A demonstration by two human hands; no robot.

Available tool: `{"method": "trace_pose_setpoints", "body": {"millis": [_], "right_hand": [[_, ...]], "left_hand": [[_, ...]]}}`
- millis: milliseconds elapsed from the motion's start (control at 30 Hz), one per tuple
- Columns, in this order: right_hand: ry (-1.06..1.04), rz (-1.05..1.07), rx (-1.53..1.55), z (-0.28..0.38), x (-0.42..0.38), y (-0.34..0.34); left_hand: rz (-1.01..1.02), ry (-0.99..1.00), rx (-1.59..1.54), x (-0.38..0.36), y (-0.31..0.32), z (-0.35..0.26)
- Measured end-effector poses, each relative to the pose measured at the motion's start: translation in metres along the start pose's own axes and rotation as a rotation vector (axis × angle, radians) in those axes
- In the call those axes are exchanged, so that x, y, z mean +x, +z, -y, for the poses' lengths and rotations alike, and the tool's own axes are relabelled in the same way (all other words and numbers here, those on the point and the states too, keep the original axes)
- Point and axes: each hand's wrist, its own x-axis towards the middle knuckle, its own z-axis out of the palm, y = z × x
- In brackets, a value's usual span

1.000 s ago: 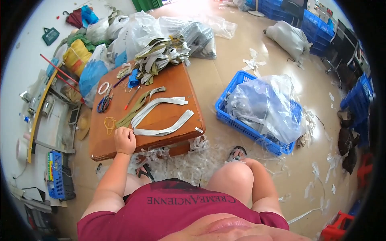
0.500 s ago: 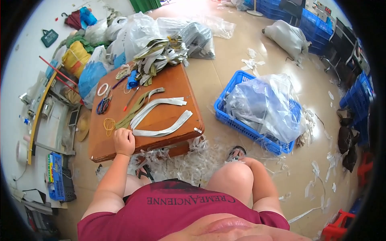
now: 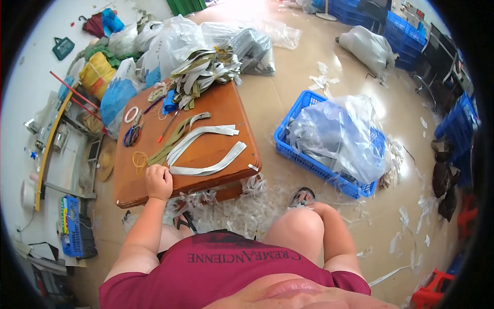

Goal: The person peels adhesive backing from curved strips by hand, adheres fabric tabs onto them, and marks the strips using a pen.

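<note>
My left hand [image 3: 158, 182] rests at the near edge of the brown table [image 3: 206, 183], curled into a fist; whatever its fingers may hold is hidden. Right beside it lie the ends of an olive fabric strip [image 3: 177, 138] and pale grey fabric strips [image 3: 208, 166]. My right arm [image 3: 337, 234] reaches down beside my knee, and the hand at its end is hidden. On the table to the left are yellow rubber bands [image 3: 139, 160], scissors with dark blue handles [image 3: 132, 136] and a thin red-tipped tool [image 3: 167, 127].
A heap of olive and white strips [image 3: 206, 72] sits on the table's far end, near a white ring [image 3: 131, 114]. Right of the table stands a blue crate [image 3: 309, 164] holding a clear plastic bag [image 3: 334, 136]. Pale scraps [image 3: 242, 213] litter the floor by my feet.
</note>
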Motion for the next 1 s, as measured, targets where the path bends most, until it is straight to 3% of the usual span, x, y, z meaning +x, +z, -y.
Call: {"method": "trace_pose_setpoints", "body": {"millis": [767, 933, 967, 1000], "right_hand": [[-0.044, -0.029, -0.004, -0.001, 0.000, 0.005], [-0.222, -0.076, -0.247, -0.005, -0.004, 0.003], [-0.034, -0.107, 0.117, -0.001, -0.006, 0.009], [-0.001, -0.085, 0.144, 0.001, -0.004, 0.009]], "left_hand": [[0.007, -0.006, 0.020, 0.001, -0.003, -0.002], [0.012, -0.014, 0.011, -0.001, -0.001, -0.002], [0.007, -0.005, 0.010, 0.000, 0.000, -0.001], [-0.001, 0.001, 0.008, 0.000, 0.000, 0.000]]}}
